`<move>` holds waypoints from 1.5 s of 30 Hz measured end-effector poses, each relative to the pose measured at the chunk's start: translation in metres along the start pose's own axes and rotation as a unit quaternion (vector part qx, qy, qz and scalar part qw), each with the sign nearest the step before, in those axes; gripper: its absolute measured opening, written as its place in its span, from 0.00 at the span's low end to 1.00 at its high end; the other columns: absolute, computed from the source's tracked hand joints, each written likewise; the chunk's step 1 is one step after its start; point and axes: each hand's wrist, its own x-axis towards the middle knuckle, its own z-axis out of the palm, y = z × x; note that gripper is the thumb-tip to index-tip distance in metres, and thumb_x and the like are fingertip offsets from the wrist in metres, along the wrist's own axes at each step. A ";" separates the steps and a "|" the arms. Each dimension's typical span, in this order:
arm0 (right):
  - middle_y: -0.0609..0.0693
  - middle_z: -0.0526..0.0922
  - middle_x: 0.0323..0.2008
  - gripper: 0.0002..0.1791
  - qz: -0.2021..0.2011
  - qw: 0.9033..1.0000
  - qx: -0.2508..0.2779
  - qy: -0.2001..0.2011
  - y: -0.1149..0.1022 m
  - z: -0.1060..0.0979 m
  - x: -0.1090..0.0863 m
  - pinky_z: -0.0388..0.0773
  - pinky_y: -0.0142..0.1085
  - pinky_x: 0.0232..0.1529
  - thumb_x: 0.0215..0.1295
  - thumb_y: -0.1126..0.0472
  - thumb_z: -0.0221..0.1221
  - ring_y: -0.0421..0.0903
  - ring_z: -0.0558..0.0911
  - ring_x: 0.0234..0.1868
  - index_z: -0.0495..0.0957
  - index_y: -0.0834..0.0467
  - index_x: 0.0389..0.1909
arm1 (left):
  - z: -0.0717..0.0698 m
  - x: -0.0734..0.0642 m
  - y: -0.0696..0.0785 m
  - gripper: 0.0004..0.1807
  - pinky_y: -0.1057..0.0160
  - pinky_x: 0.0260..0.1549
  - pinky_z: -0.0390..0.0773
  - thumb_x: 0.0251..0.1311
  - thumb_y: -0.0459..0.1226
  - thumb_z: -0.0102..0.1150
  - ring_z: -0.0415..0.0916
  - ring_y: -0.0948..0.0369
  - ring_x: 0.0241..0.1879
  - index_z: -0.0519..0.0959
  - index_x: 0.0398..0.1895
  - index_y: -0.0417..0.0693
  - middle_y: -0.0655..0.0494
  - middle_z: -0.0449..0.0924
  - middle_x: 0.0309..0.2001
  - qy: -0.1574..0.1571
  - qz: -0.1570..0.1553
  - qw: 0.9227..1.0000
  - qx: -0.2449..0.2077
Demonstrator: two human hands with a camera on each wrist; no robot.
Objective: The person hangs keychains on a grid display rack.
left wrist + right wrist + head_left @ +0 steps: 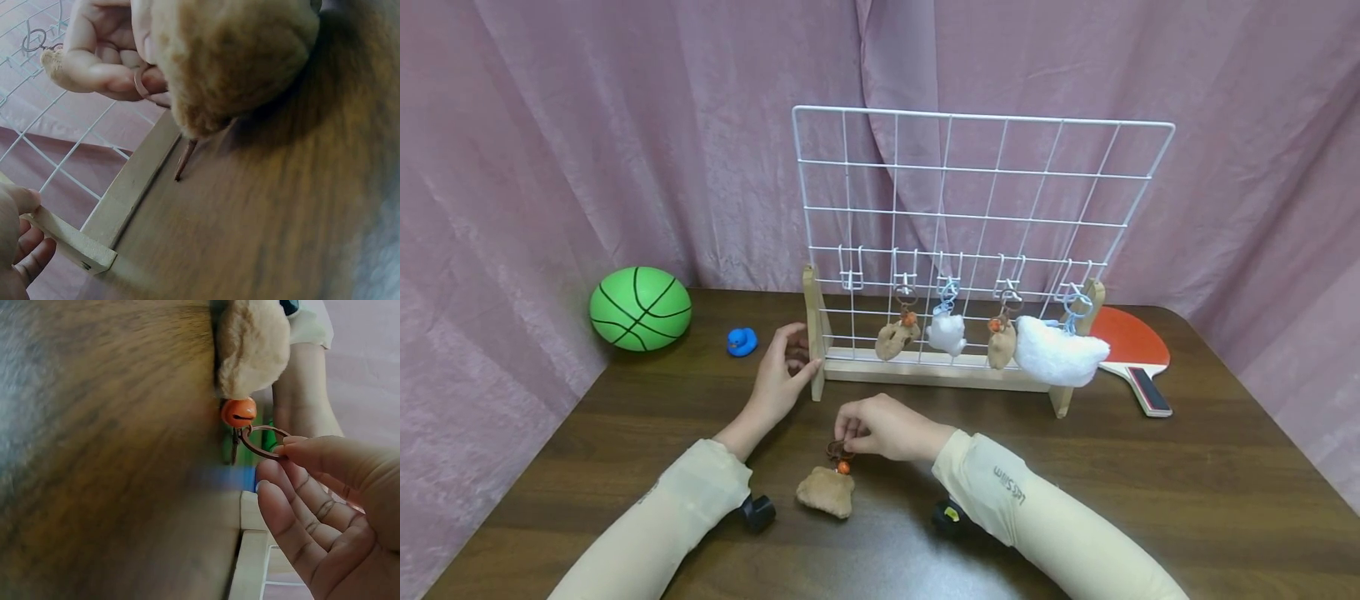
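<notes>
My right hand (891,427) pinches the brown metal ring (265,455) of a tan plush keychain (826,492) between thumb and index finger. An orange bell (240,412) hangs between ring and plush, whose body lies on or just over the table. My left hand (778,375) holds the left wooden post (815,333) of a white wire grid rack (985,169), thumb at its edge; the fingertips are partly hidden. On the rack's hooks hang a tan plush keychain (897,337), a small white one (947,332), another tan one (1001,343) and a larger white plush (1060,352).
An unoccupied white hook (852,279) is at the grid's left. Farther left are a green ball (640,308) and a blue rubber duck (742,342). A red table tennis paddle (1131,342) lies behind the rack's right end. Pink curtains (625,125) hang behind the brown table (1187,500).
</notes>
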 end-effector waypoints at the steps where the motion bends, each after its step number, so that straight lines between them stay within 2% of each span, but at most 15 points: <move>1: 0.47 0.85 0.31 0.03 -0.001 1.000 0.000 0.000 0.000 -0.001 0.000 0.78 0.26 0.40 0.62 0.66 0.62 0.36 0.80 0.33 0.79 0.55 0.34 | 0.000 0.000 0.000 0.28 0.67 0.37 0.77 0.57 0.22 0.59 0.75 0.42 0.43 0.61 0.60 0.25 0.30 0.73 0.45 0.001 0.000 1.000 0.001; 10: 0.46 0.85 0.31 0.03 -0.025 1.000 -0.013 0.007 -0.009 -0.012 -0.004 0.78 0.24 0.39 0.62 0.66 0.61 0.35 0.81 0.33 0.81 0.54 0.33 | 0.000 0.000 -0.001 0.28 0.62 0.37 0.78 0.57 0.23 0.59 0.76 0.42 0.43 0.61 0.60 0.25 0.31 0.73 0.45 0.001 0.007 1.000 0.010; 18: 0.46 0.86 0.32 0.02 -0.044 0.999 -0.030 0.002 -0.018 -0.026 -0.006 0.78 0.24 0.39 0.63 0.65 0.61 0.36 0.82 0.34 0.81 0.55 0.33 | 0.000 0.000 -0.001 0.29 0.70 0.36 0.76 0.57 0.22 0.59 0.75 0.42 0.42 0.61 0.60 0.25 0.30 0.73 0.45 0.001 0.005 1.000 0.000; 23: 0.47 0.86 0.32 0.02 -0.061 0.997 -0.044 0.000 -0.023 -0.035 -0.007 0.78 0.24 0.39 0.62 0.65 0.61 0.37 0.82 0.34 0.82 0.57 0.34 | 0.000 0.000 -0.001 0.28 0.71 0.36 0.76 0.57 0.22 0.59 0.75 0.42 0.43 0.61 0.60 0.26 0.30 0.73 0.46 0.002 0.003 1.000 -0.001; 31: 0.46 0.86 0.33 0.02 -0.068 0.996 -0.065 0.009 -0.029 -0.047 -0.009 0.78 0.23 0.40 0.62 0.65 0.61 0.36 0.82 0.34 0.82 0.57 0.34 | 0.000 0.000 -0.001 0.28 0.70 0.35 0.76 0.57 0.22 0.59 0.76 0.42 0.43 0.61 0.60 0.25 0.31 0.73 0.46 0.001 0.009 1.000 0.001; 39: 0.45 0.86 0.34 0.03 -0.048 0.996 -0.070 -0.005 -0.035 -0.061 -0.009 0.77 0.24 0.41 0.63 0.64 0.60 0.36 0.82 0.35 0.82 0.55 0.34 | -0.001 0.001 -0.002 0.28 0.71 0.35 0.75 0.57 0.22 0.59 0.76 0.42 0.43 0.61 0.60 0.25 0.30 0.74 0.46 -0.001 0.007 1.000 -0.001; 45: 0.49 0.86 0.34 0.03 -0.067 0.995 -0.077 0.000 -0.038 -0.073 -0.008 0.78 0.23 0.41 0.62 0.67 0.60 0.39 0.83 0.35 0.82 0.59 0.35 | 0.000 0.000 -0.002 0.28 0.71 0.35 0.76 0.56 0.21 0.59 0.76 0.42 0.43 0.61 0.60 0.25 0.30 0.74 0.46 0.002 0.005 1.000 -0.004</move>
